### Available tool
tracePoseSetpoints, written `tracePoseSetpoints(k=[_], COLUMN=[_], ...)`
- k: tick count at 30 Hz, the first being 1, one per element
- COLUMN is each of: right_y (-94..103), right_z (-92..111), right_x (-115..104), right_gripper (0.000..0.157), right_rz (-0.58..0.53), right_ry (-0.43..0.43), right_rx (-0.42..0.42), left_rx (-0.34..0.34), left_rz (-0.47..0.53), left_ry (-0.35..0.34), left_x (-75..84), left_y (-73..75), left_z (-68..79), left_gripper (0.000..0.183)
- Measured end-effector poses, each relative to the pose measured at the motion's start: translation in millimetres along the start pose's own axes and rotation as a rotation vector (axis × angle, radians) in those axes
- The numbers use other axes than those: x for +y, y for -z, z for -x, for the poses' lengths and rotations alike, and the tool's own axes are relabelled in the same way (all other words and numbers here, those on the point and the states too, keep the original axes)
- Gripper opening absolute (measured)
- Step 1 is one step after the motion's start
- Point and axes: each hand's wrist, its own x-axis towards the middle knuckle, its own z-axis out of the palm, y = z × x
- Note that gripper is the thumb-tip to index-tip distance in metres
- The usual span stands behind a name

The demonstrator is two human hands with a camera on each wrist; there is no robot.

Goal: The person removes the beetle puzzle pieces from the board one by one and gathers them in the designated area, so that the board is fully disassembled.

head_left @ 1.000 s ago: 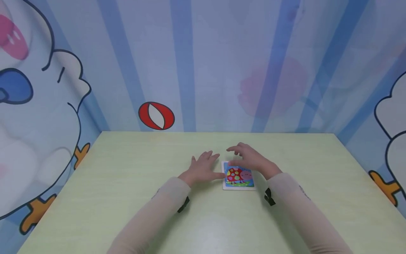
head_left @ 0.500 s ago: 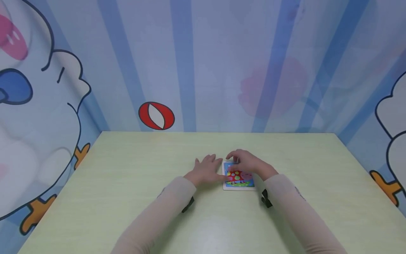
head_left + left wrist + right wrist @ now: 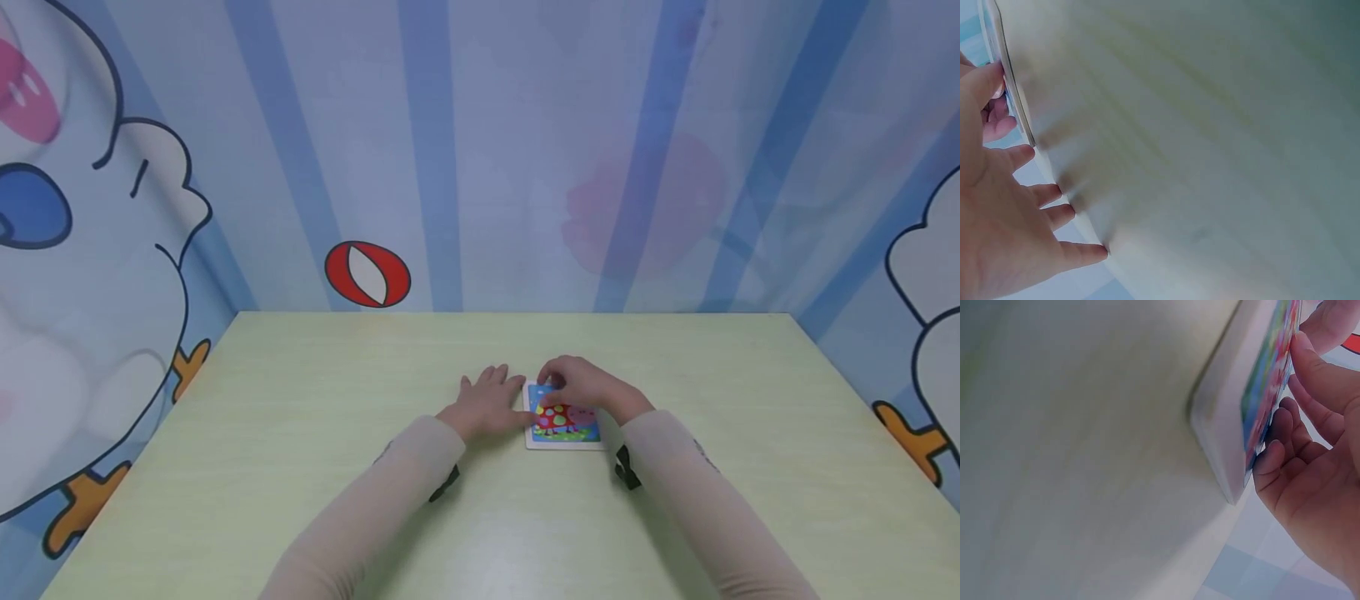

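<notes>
A small square picture board (image 3: 566, 433) with a white border lies flat on the table. Its picture is a red, spotted ladybug with a pink face on blue and green. My left hand (image 3: 486, 408) is beside its left edge, fingers spread on the tabletop, thumb reaching onto the board. In the left wrist view that thumb (image 3: 988, 81) rests over the board's edge. My right hand (image 3: 592, 389) is bent over the upper part of the picture and covers some of it. Up close in the right wrist view, its thumb (image 3: 1325, 372) and curled fingers pinch at the picture's surface.
The pale green-yellow table (image 3: 300, 400) runs back to a blue striped backdrop (image 3: 510, 167). Cartoon figures and a red and white ball (image 3: 367, 274) are printed on it. Beige sleeves cover both arms, with a black strap (image 3: 626, 468) at the right wrist.
My right hand has come down and left over the picture, its fingers drawing in toward the thumb. My left hand has shifted slightly right against the board, which has stayed in place.
</notes>
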Motion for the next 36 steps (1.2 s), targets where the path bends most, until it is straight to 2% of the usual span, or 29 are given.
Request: tracePoseSetpoints(k=[15,26,36], right_y=[-1.9,-0.9,-1.1], right_z=[-2.9,-3.5,-1.5], right_x=[-1.5,-2.7,-4.2], right_gripper=[0.025,0.023,0.024], right_rz=[-0.007,0.029,0.018], right_ry=[-0.044,-0.045,-0.041], right_rx=[-0.010,0.001,-0.008], left_rx=[-0.006,-0.006,-0.009], left_rz=[-0.006,-0.002,-0.001], left_ry=[0.007,0.010,0.012], left_x=[1.2,2.6,3.2], left_y=[-1.6,0.7,2.1], left_z=[-0.4,0.7,2.1], left_gripper=[0.073,0.073,0.073])
